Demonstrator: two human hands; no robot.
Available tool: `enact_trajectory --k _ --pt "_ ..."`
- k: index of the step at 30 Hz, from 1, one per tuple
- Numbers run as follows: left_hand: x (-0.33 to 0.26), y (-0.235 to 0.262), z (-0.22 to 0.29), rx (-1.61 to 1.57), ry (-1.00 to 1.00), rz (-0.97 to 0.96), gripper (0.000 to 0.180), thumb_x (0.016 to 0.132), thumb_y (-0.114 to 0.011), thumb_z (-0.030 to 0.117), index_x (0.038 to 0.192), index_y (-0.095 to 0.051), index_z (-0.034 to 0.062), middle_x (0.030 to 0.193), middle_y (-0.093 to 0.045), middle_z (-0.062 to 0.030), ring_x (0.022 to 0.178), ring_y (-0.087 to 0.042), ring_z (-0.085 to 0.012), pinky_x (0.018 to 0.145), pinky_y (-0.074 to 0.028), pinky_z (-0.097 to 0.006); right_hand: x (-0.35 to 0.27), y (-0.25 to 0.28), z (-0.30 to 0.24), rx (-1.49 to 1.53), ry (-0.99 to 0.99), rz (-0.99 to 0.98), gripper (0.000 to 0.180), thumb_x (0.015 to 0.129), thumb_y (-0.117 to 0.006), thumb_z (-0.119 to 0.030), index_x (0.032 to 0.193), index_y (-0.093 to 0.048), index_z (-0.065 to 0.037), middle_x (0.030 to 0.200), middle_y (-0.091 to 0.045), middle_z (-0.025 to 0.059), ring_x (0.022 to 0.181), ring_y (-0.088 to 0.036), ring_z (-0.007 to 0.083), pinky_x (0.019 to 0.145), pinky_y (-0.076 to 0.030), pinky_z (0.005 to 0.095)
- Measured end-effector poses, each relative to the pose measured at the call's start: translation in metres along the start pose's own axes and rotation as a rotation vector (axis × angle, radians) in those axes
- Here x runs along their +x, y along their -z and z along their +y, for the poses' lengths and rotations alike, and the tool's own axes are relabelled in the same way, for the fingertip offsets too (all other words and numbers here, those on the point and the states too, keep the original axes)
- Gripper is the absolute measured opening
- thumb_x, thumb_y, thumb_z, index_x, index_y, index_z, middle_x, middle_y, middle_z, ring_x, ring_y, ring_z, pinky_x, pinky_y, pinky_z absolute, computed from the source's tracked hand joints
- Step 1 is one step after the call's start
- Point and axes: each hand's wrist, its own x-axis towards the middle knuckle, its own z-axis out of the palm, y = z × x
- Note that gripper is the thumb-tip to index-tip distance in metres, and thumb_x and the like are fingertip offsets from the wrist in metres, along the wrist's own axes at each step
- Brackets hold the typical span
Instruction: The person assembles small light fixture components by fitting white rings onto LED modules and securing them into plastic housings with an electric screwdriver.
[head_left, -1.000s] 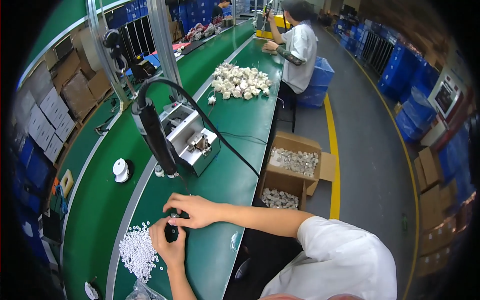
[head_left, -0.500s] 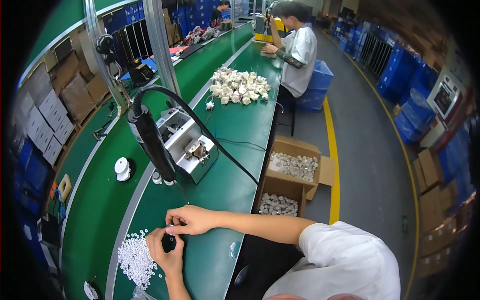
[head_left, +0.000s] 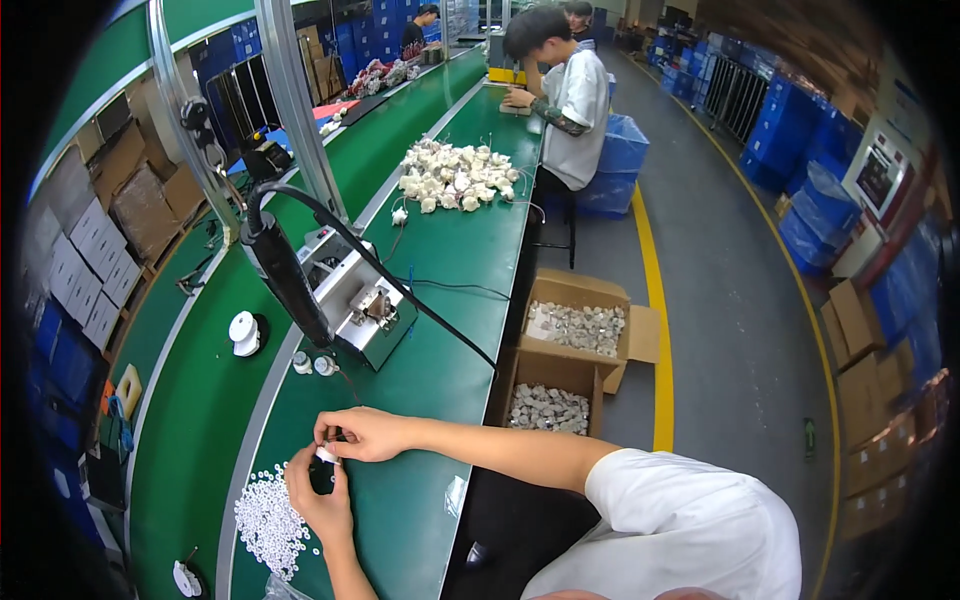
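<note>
My left hand (head_left: 318,498) and my right hand (head_left: 368,434) meet over the near part of the green bench, fingers closed around a small white round part (head_left: 327,455). The left thumb and fingers hold it from below, and the right fingertips pinch at its top. A dark piece (head_left: 321,478) shows in the gap of the left hand; I cannot tell whether it is held or stands behind. A heap of small white rings (head_left: 270,528) lies just left of the left hand. Two small round motor-like parts (head_left: 314,364) sit beyond the hands.
A black cylindrical tool (head_left: 287,285) with a thick cable stands against a metal bench machine (head_left: 372,318). Farther along lies a pile of white parts (head_left: 455,178), near a seated co-worker (head_left: 575,120). Cardboard boxes (head_left: 575,318) of parts stand right of the bench.
The white part now shows between my fingertips, and the hands have shifted slightly left. The view has turned a little. The co-worker's head has lowered and a raised hand has come down.
</note>
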Motion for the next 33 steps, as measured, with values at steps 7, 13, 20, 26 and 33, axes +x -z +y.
enact_trajectory --k 7,13,20,26,33 --pt "-0.002 0.006 0.0 0.046 -0.106 0.035 0.042 0.073 -0.083 -0.002 0.113 -0.07 0.0027 0.107 -0.072 -0.0147 0.1 -0.066 -0.0348 0.093 -0.051 -0.045 0.008 -0.002 -0.004 0.012 -0.067 -0.016 0.031 0.105 -0.065 -0.033 0.113 -0.069 -0.003 0.087 -0.072 0.007 0.07 -0.062 0.0158 0.064 -0.05 0.0334" --pt "-0.006 0.006 0.002 0.045 -0.113 0.06 0.038 0.074 -0.085 0.004 0.11 -0.073 0.0071 0.106 -0.074 -0.0103 0.101 -0.068 -0.0306 0.091 -0.049 -0.043 0.004 -0.001 0.004 0.005 -0.125 -0.033 0.028 0.107 -0.061 -0.025 0.116 -0.07 0.0 0.094 -0.073 0.0082 0.082 -0.065 0.0132 0.074 -0.054 0.0312" --pt "-0.018 0.037 0.014 0.185 0.06 0.044 0.038 0.081 -0.082 0.013 0.117 -0.073 0.0074 0.101 -0.074 -0.0051 0.096 -0.067 -0.0236 0.09 -0.045 -0.037 0.003 -0.01 0.0 -0.097 -0.097 0.252 0.017 0.099 -0.068 -0.007 0.113 -0.068 0.001 0.1 -0.062 0.0091 0.067 -0.057 0.0109 0.06 -0.047 0.0268" --pt "-0.023 0.043 0.012 0.227 0.195 0.067 0.042 0.077 -0.083 0.009 0.117 -0.073 0.0085 0.099 -0.074 -0.0032 0.093 -0.066 -0.0209 0.089 -0.045 -0.037 0.009 -0.009 -0.019 -0.253 -0.125 0.19 0.018 0.097 -0.071 -0.005 0.114 -0.067 -0.001 0.099 -0.058 0.0082 0.062 -0.05 0.0113 0.058 -0.042 0.0279" --pt "-0.023 0.036 0.005 0.245 0.168 -0.012 0.022 0.078 -0.082 0.008 0.1 -0.077 0.0098 0.096 -0.076 -0.0009 0.092 -0.066 -0.022 0.088 -0.044 -0.037 0.028 -0.008 0.007 -0.238 -0.059 0.153 0.011 0.101 -0.065 -0.008 0.109 -0.064 0.0 0.09 -0.058 0.0085 0.068 -0.054 0.0148 0.062 -0.045 0.0296"
